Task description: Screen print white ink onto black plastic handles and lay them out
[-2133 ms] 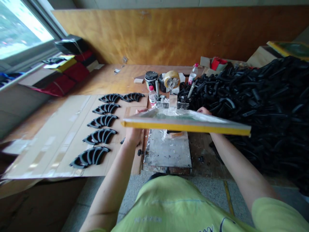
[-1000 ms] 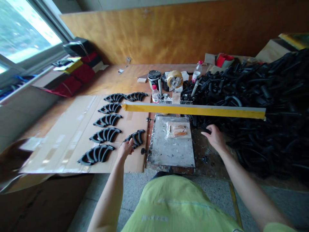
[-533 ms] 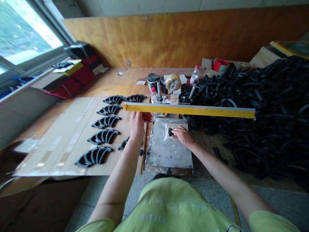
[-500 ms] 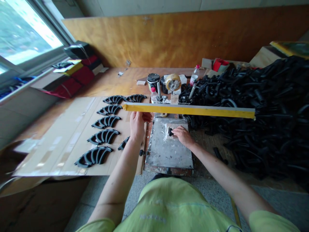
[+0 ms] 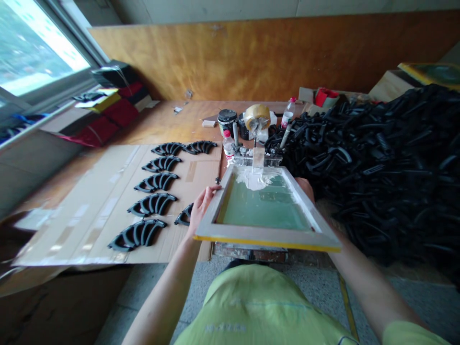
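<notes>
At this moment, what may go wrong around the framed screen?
The left hand, at the left edge of the framed screen, might nudge the black part nearby on the cardboard. White paste at the screen's far end might smear. The black heap by the right hand might shed a piece beneath the screen.

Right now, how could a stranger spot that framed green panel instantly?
Start at the big heap of black parts on the right. Just left of it, between the left hand and right hand, is the framed green panel. Its yellow near edge and white smear set it apart from the heap and cardboard.
</notes>
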Motion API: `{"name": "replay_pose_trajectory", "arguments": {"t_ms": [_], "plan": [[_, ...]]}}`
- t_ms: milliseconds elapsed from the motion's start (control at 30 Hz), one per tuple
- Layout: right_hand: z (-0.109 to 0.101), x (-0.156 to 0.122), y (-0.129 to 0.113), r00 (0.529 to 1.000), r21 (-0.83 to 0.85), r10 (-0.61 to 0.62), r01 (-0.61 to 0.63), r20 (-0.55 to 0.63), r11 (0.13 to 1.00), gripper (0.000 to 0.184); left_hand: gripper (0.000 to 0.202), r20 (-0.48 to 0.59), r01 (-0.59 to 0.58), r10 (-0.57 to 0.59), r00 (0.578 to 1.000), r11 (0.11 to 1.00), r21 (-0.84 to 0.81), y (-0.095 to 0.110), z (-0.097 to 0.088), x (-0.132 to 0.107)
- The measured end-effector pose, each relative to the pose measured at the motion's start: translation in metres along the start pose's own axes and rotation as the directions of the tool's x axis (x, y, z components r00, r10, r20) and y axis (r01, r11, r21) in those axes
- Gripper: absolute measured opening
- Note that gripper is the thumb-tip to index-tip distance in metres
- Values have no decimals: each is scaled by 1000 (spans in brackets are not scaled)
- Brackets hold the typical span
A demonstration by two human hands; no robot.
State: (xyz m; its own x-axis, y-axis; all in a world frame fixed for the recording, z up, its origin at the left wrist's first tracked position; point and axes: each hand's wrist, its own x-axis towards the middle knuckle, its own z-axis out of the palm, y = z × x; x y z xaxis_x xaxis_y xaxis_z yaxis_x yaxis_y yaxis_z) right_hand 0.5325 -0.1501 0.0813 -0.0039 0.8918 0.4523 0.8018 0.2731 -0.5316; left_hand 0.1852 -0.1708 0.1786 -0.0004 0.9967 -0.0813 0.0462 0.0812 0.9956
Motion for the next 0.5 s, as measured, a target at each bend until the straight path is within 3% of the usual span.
{"name": "replay_pose_trajectory", "arguments": {"t_ms": [67, 133, 233, 300, 400, 500], "plan": [[-11, 21, -1, 993, -48, 50, -56, -110, 997, 31, 53, 37, 117, -118, 992, 992, 49, -28, -5, -11], [-6, 46, -17, 991, -94, 22, -35, -131, 995, 34, 59, 55, 194, -196, 979, 980, 42, -59, -5, -15], [19, 80, -54, 994, -171, -106, 111, 39, 979, 55, 70, 55, 246, -248, 967, 968, 39, -97, -1, -13], [37, 91, -73, 978, -239, -82, 127, 190, 963, 43, 66, 37, 250, -253, 967, 965, 80, -111, 0, -9], [49, 82, -85, 928, -298, -11, 131, 372, 946, 18, 63, 45, 257, -263, 964, 961, 106, -120, -1, -4], [41, 52, -81, 873, -204, -163, 282, 460, 937, 10, 62, 44, 262, -267, 963, 960, 98, -123, -3, -3]]}}
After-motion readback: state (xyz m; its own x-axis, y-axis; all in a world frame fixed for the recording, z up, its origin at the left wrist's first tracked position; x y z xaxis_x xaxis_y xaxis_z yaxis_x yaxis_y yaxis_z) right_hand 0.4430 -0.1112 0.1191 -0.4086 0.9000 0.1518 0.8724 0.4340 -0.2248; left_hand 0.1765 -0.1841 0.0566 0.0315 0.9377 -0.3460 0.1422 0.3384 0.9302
